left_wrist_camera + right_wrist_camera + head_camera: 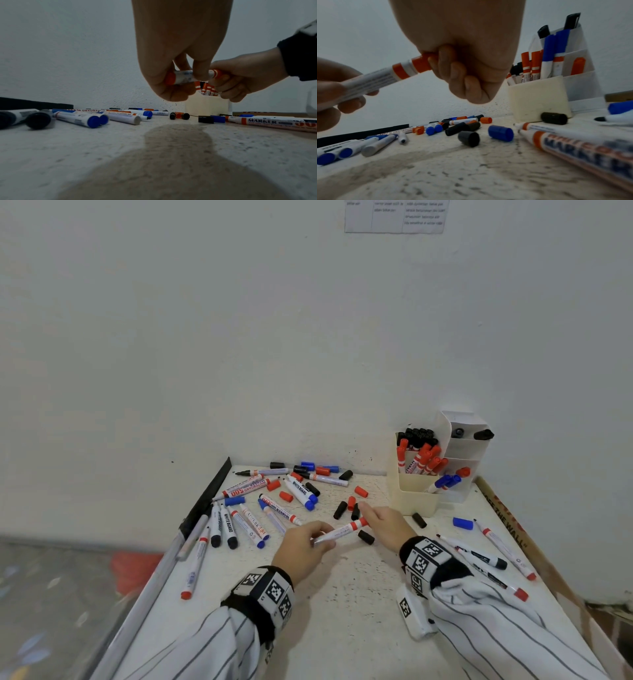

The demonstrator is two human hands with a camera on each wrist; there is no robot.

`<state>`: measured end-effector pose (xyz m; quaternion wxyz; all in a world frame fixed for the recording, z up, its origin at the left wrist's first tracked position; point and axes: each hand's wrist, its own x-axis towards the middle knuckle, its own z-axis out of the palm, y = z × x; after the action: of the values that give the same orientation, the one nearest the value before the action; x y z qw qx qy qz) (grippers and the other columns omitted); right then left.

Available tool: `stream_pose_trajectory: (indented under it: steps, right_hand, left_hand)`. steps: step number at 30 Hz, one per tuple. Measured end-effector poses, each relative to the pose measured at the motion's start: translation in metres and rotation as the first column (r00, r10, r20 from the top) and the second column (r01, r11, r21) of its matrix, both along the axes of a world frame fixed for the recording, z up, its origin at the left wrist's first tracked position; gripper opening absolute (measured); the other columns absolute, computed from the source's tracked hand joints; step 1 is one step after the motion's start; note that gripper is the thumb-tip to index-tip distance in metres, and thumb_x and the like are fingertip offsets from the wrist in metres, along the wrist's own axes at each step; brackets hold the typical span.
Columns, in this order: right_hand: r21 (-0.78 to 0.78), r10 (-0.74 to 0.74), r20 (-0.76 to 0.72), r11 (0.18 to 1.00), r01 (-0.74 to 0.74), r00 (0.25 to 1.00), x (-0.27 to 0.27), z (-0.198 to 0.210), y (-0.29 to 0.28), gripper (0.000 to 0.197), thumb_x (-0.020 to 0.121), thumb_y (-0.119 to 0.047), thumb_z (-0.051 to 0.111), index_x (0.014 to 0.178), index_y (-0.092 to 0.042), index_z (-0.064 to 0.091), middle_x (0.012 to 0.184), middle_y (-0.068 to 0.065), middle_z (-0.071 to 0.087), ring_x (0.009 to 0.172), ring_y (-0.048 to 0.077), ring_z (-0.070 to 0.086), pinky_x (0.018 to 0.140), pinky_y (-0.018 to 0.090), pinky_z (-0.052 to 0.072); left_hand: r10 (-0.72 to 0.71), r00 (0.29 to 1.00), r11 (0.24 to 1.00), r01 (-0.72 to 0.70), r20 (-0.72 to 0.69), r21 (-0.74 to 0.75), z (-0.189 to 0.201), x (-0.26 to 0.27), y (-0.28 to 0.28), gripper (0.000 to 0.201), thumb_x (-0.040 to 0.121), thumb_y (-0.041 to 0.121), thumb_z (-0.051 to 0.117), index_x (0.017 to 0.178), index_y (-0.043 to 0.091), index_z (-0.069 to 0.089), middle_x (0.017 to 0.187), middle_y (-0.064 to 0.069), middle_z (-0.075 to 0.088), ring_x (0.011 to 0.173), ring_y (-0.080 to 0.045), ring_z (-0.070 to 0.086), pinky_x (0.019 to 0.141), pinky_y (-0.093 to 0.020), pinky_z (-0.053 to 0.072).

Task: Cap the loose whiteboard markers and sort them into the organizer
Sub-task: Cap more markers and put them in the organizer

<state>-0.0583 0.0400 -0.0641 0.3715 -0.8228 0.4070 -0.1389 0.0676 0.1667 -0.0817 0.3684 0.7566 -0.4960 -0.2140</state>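
A red whiteboard marker (337,531) hangs just above the middle of the table, held at both ends. My left hand (306,542) grips its white barrel (187,76). My right hand (382,523) is curled round the red cap (422,63) seated on the marker's tip. The cream organizer (416,496) stands at the back right against the wall, with black, red and blue markers upright in its compartments. Several uncapped markers and loose caps, red, blue and black, lie scattered over the left and back of the table.
A loose black cap (365,537) lies right under the held marker. More markers (493,556) and a blue cap (462,523) lie by my right wrist. A black strip (205,501) edges the table's left side. A cardboard piece (513,529) borders the right.
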Motion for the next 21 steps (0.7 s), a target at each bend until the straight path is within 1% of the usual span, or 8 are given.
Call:
stream_pose_trajectory:
  steps: [2, 5, 8, 11, 15, 17, 19, 21]
  right_hand:
    - [0.004, -0.001, 0.041, 1.000, 0.000, 0.999, 0.009, 0.003, 0.006, 0.045, 0.099, -0.038, 0.031, 0.061, -0.018, 0.044, 0.058, -0.002, 0.036, 0.056, 0.011, 0.035, 0.054, 0.022, 0.028]
    - [-0.001, 0.000, 0.108, 1.000, 0.000, 0.994, 0.019, 0.002, 0.011, 0.041, 0.100, -0.033, 0.032, 0.065, -0.017, 0.046, 0.061, -0.001, 0.037, 0.057, 0.010, 0.036, 0.054, 0.021, 0.029]
    - [-0.015, 0.030, 0.170, 1.000, -0.028, 0.985, 0.024, 0.003, 0.014, 0.039, 0.100, -0.028, 0.033, 0.064, -0.018, 0.044, 0.061, -0.001, 0.036, 0.057, 0.010, 0.034, 0.053, 0.021, 0.028]
    - [-0.018, 0.069, 0.204, 0.998, -0.066, 0.977, 0.023, 0.002, 0.016, 0.039, 0.100, -0.026, 0.033, 0.063, -0.019, 0.043, 0.061, -0.002, 0.035, 0.057, 0.011, 0.033, 0.055, 0.022, 0.029]
    - [-0.016, 0.112, 0.211, 0.994, -0.112, 0.971, 0.018, -0.004, 0.019, 0.038, 0.101, -0.025, 0.032, 0.064, -0.022, 0.044, 0.061, -0.002, 0.035, 0.057, 0.011, 0.033, 0.056, 0.023, 0.028]
    - [-0.028, 0.141, 0.188, 0.990, -0.138, 0.972, 0.015, -0.006, 0.020, 0.035, 0.101, -0.025, 0.032, 0.068, -0.023, 0.046, 0.062, -0.002, 0.036, 0.057, 0.010, 0.034, 0.056, 0.022, 0.028]
    - [-0.020, 0.135, 0.148, 0.991, -0.133, 0.980, 0.014, -0.009, 0.018, 0.031, 0.100, -0.027, 0.033, 0.074, -0.020, 0.050, 0.065, -0.001, 0.041, 0.061, 0.011, 0.037, 0.058, 0.023, 0.030]
    - [-0.018, 0.104, 0.062, 0.994, -0.104, 0.993, 0.012, -0.012, 0.014, 0.036, 0.099, -0.032, 0.034, 0.069, -0.019, 0.049, 0.064, -0.001, 0.041, 0.060, 0.011, 0.037, 0.059, 0.025, 0.030]
  left_hand:
    - [0.004, 1.000, 1.000, -0.004, 0.019, 0.015, 0.001, 0.003, 0.005, 0.028, 0.095, 0.025, 0.050, 0.120, 0.019, 0.059, 0.086, 0.003, 0.058, 0.068, -0.004, 0.046, 0.063, -0.011, 0.037]
    - [-0.038, 0.999, 0.998, 0.040, -0.028, 0.044, 0.004, 0.004, 0.009, 0.025, 0.098, 0.026, 0.043, 0.111, 0.015, 0.062, 0.076, 0.002, 0.052, 0.062, -0.006, 0.043, 0.061, -0.016, 0.037]
    - [-0.031, 0.974, 0.995, 0.051, -0.225, 0.081, 0.007, 0.004, 0.012, 0.025, 0.099, 0.029, 0.039, 0.097, 0.017, 0.060, 0.069, 0.005, 0.047, 0.054, -0.005, 0.038, 0.051, -0.014, 0.035]
    - [-0.017, 0.911, 0.985, 0.085, -0.412, 0.148, 0.010, 0.004, 0.015, 0.027, 0.099, 0.033, 0.037, 0.087, 0.019, 0.057, 0.065, 0.004, 0.043, 0.042, -0.006, 0.030, 0.038, -0.017, 0.027]
    - [-0.009, 0.828, 0.969, 0.146, -0.560, 0.201, 0.007, 0.006, 0.017, 0.032, 0.099, 0.039, 0.036, 0.081, 0.017, 0.052, 0.057, 0.005, 0.037, 0.036, -0.006, 0.025, 0.035, -0.016, 0.022]
    - [-0.017, 0.849, 0.961, 0.160, -0.528, 0.226, 0.006, 0.006, 0.017, 0.035, 0.098, 0.042, 0.035, 0.080, 0.018, 0.052, 0.057, 0.005, 0.037, 0.037, -0.007, 0.026, 0.036, -0.017, 0.022]
    - [-0.040, 0.929, 0.960, 0.137, -0.369, 0.242, 0.005, 0.004, 0.016, 0.035, 0.098, 0.043, 0.035, 0.082, 0.019, 0.055, 0.061, 0.005, 0.040, 0.042, -0.006, 0.031, 0.040, -0.018, 0.027]
    - [-0.069, 0.980, 0.969, 0.111, -0.188, 0.221, 0.001, 0.003, 0.014, 0.032, 0.097, 0.041, 0.038, 0.091, 0.019, 0.059, 0.067, 0.006, 0.046, 0.053, -0.005, 0.039, 0.052, -0.018, 0.034]
